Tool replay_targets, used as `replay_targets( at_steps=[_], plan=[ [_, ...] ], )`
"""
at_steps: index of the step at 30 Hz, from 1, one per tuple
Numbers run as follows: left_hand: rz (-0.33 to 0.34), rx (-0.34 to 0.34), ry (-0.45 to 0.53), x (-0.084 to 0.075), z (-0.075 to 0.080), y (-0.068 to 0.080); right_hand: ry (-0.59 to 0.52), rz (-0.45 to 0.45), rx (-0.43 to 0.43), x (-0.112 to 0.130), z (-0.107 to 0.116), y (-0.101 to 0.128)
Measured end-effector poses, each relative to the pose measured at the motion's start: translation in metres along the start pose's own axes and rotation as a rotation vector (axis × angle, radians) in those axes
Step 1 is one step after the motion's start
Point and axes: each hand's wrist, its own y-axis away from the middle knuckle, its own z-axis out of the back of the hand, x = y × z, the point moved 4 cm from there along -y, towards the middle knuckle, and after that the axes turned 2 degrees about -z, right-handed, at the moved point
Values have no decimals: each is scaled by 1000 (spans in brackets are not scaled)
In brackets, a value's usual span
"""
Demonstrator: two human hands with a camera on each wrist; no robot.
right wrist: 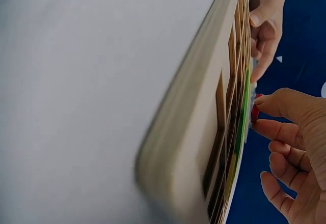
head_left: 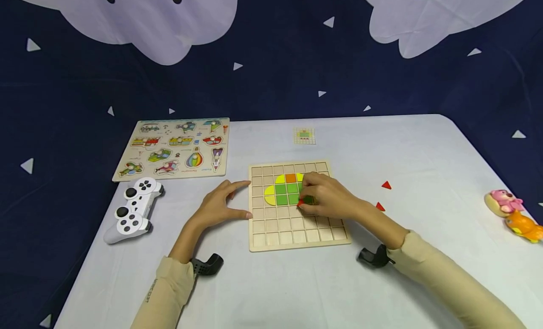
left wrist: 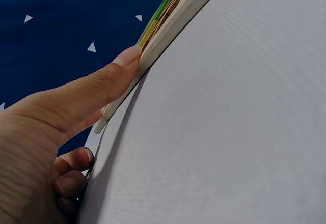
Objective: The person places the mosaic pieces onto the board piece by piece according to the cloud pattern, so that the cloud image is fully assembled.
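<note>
A wooden grid board [head_left: 277, 237] lies on the white table. Yellow rounded pieces [head_left: 269, 195], green squares [head_left: 281, 199] and an orange square [head_left: 290, 178] sit in its cells. My right hand [head_left: 326, 194] is over the board and pinches a red triangle piece [right wrist: 255, 108] between thumb and forefinger, beside the green squares. Part of the pattern is hidden under that hand. My left hand [head_left: 218, 204] rests at the board's left edge, thumb and forefinger spread and touching the rim. Two loose red triangles [head_left: 386, 185] lie right of the board, one close to my right forearm.
Behind the board lies a small pattern card [head_left: 304, 136]. At the back left is a vehicle picture puzzle [head_left: 178, 147], with a white game controller [head_left: 133, 209] in front of it. A pink figure [head_left: 505, 201] and an orange figure [head_left: 523, 226] stand at the right edge.
</note>
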Motion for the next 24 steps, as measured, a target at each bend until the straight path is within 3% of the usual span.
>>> replay_targets(
  at_steps=[24],
  plan=[
    [-9, -3, 7, -2, 0, -1, -26, 30, 85, 31, -21, -19]
  ],
)
